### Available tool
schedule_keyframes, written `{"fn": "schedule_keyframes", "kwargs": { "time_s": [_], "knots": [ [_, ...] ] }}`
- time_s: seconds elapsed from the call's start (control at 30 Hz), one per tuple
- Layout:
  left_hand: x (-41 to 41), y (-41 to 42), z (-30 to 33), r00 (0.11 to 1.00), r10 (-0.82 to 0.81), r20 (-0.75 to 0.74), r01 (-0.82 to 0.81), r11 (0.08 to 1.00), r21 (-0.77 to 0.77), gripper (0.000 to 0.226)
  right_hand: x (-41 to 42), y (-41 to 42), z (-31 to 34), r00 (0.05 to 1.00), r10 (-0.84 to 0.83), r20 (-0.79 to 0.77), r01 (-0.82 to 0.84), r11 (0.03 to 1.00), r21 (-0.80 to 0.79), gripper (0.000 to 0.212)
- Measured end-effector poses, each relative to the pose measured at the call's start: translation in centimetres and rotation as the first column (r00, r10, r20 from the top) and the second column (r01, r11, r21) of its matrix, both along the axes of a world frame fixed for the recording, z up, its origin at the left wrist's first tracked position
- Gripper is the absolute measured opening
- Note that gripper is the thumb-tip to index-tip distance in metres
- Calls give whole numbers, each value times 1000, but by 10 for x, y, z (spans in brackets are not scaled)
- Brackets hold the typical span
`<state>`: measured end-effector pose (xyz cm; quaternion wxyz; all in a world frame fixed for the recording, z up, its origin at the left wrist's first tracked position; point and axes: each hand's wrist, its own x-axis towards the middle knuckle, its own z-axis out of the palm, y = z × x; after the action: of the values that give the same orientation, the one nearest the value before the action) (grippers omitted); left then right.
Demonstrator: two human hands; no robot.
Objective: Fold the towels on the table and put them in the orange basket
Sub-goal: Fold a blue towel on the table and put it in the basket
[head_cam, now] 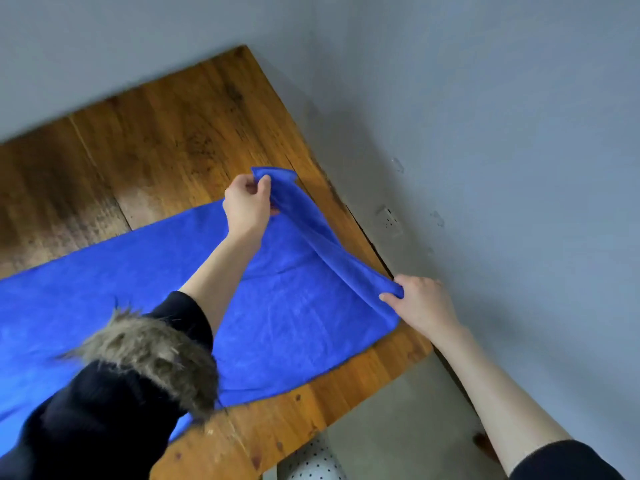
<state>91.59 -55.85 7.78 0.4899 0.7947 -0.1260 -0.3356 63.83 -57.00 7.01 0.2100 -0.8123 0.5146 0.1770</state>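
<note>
A large blue towel (294, 313) lies spread across the wooden table (156, 143), running off the left edge of the view. My left hand (247, 206) pinches the towel's far right corner and lifts it off the table. My right hand (420, 303) grips the near right corner at the table's right edge. The towel's right edge is raised between both hands as a fold. No orange basket is in view.
The table stands in a corner against grey walls (485, 133). A wall socket (389, 220) is on the right wall. Grey floor (398, 410) shows below the table's right front corner, with a white dotted object (311, 462) there. A fur-trimmed dark sleeve (138, 358) covers part of the towel.
</note>
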Motion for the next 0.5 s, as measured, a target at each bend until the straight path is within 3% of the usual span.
{"fn": "schedule_keyframes", "kwargs": {
  "time_s": [0.07,0.17,0.37,0.5],
  "knots": [
    [11,12,9,994,52,-91,-57,997,-48,15,2,3,11,998,-17,-60,17,1000,6,37],
    [26,36,20,986,49,-160,-63,995,-81,15,9,12,28,996,-72,-49,72,997,-13,27],
    [53,92,46,986,27,-165,-45,993,-107,15,47,63,67,981,-95,171,63,981,185,9],
    [77,137,69,986,19,-166,-43,989,-141,14,91,109,87,959,-16,284,-83,939,334,11]
  ]
}}
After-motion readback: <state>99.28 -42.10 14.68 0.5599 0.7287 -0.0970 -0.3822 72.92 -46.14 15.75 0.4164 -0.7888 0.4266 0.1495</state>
